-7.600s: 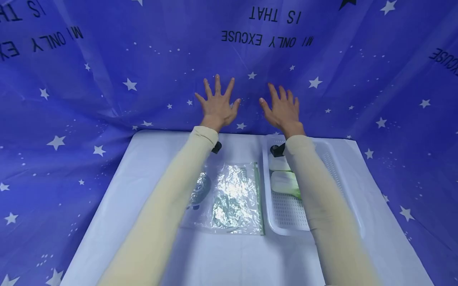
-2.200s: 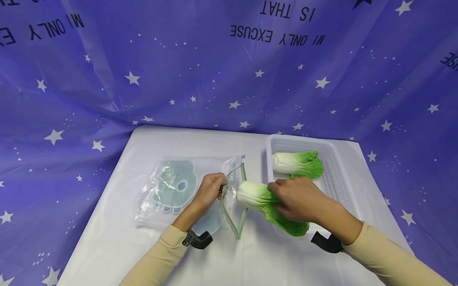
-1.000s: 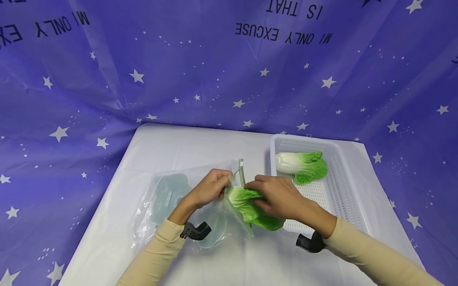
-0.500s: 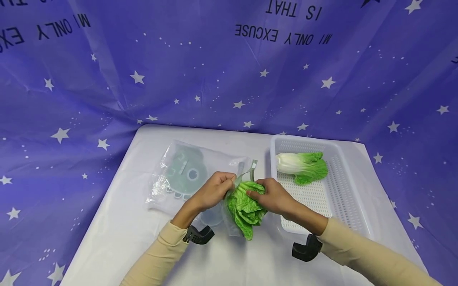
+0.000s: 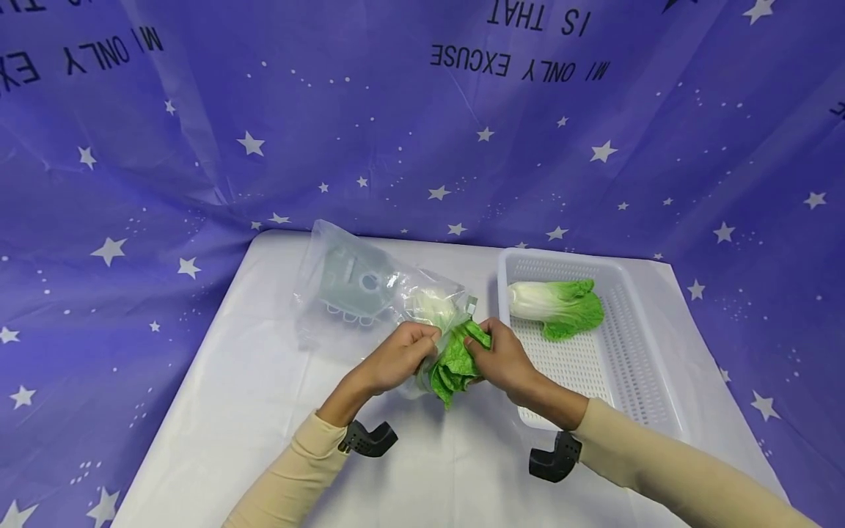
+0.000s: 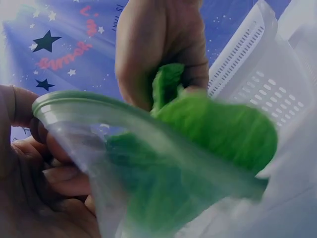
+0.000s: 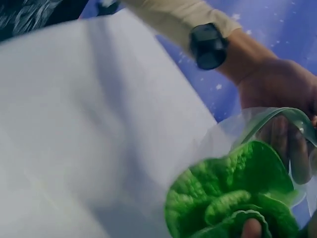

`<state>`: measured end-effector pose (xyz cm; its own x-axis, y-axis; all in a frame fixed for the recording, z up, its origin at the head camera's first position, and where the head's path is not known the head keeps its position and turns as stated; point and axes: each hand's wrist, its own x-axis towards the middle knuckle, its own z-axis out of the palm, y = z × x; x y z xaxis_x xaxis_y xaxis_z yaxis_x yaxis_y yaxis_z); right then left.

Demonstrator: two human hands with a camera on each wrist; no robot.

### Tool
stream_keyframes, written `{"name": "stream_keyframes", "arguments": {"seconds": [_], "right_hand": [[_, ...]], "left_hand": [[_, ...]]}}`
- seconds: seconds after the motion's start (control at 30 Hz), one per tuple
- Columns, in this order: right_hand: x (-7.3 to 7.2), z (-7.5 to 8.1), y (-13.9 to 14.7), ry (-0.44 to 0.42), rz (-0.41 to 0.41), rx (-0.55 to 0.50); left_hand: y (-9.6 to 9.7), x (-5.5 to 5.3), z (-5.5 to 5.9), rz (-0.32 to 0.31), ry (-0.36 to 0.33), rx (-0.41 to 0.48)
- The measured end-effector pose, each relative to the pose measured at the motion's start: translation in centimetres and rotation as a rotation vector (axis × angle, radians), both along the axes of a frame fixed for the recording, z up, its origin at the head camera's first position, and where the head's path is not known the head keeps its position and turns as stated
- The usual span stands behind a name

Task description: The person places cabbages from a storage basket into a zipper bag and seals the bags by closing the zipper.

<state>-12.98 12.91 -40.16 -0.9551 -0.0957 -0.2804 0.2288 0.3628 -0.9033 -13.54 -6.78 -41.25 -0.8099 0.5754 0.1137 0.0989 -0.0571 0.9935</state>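
My left hand [image 5: 401, 357] pinches the green-edged mouth of a clear zip bag [image 5: 356, 286], printed with a pale green cartoon figure. A leafy cabbage [image 5: 455, 363] is partly inside that bag, its white stalk showing through the plastic and its green leaves sticking out of the opening. My right hand [image 5: 507, 361] grips the leaves at the mouth. In the left wrist view the bag's rim [image 6: 148, 116] curves round the leaves, with the right hand [image 6: 161, 49] behind. The right wrist view shows the ruffled leaf ends [image 7: 233, 193] with a fingertip among them.
A white perforated basket [image 5: 650, 359] stands at the right of the white table [image 5: 422, 469], with a second leafy cabbage [image 5: 557, 306] lying in it. Behind the table hangs a blue star-print cloth [image 5: 370, 110]. Both wrists wear black camera mounts [image 5: 554, 458].
The right hand took one cabbage from the basket and brought it left, stalk first, into the bag. Over the last second it went deeper, and the bag's far end swung up and back.
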Motion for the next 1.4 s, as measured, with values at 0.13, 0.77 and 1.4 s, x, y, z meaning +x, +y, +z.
{"name": "stream_keyframes", "arguments": {"seconds": [0.13, 0.77, 1.4], "right_hand": [[-0.4, -0.3, -0.5, -0.022, -0.095, -0.119], [1.1, -1.8, -2.8, 0.136, 0.024, -0.085], [0.4, -1.2, -0.3, -0.260, 0.148, -0.366]], "left_hand": [[0.3, 0.1, 0.0, -0.015, -0.006, -0.003], [1.1, 0.0, 0.4, -0.023, -0.023, 0.023], [-3.6, -1.1, 1.0, -0.062, -0.123, 0.361]]}}
